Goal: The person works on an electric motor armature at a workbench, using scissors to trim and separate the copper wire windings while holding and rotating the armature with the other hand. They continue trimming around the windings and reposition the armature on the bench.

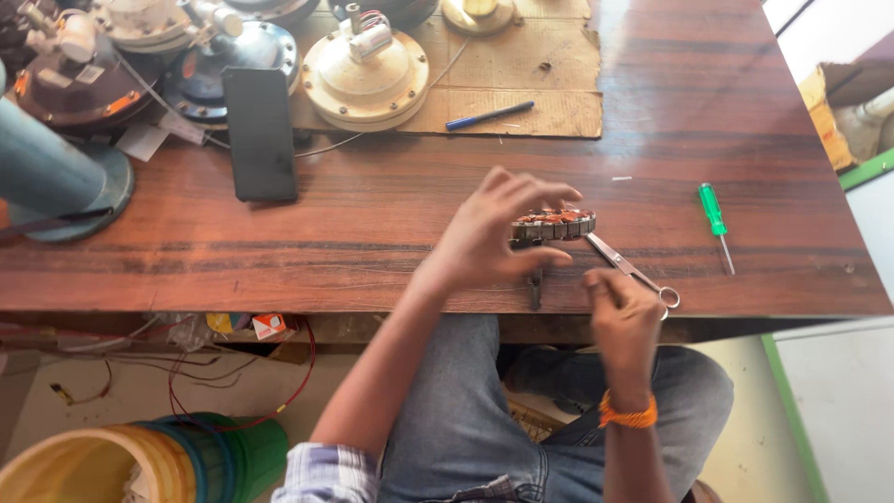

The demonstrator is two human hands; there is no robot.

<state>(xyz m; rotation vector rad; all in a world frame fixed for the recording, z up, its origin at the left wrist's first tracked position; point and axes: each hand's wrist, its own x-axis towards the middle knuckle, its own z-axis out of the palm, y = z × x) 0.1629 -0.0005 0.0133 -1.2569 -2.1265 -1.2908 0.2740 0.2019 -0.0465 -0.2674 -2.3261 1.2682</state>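
While my left hand [489, 233] spreads its fingers over the round stator [554, 224], thumb under its near rim and fingertips over the top, the piece stands tilted on edge on the dark wooden table [372, 214], close to the near edge. Its copper-coloured windings face up and away from me, ringed by grey metal laminations.

My right hand [622, 312] hovers just right of the stator and nearer to me, fingers curled inward; whether it pinches anything I cannot tell, as the fingertips are blurred. Steel scissors [629, 268] lie flat immediately right of the stator, blades pointing toward it, ring handles beside my right hand. An orange thread band [627, 414] circles that wrist.

Farther right of the stator, well apart, a green-handled screwdriver [715, 224] lies on the wood. Beyond the stator, a sheet of brown cardboard [549, 65] covers the far part of the table, with a blue pen [489, 115] on its near edge and a cream round motor housing [365, 74] on its left part. Left of the stator, well apart, a black phone [260, 133] lies face down. Below the table, left of the stator, a small orange and white box [270, 325] sits on a shelf, and stacked yellow and green buckets [158, 461] stand on the floor.
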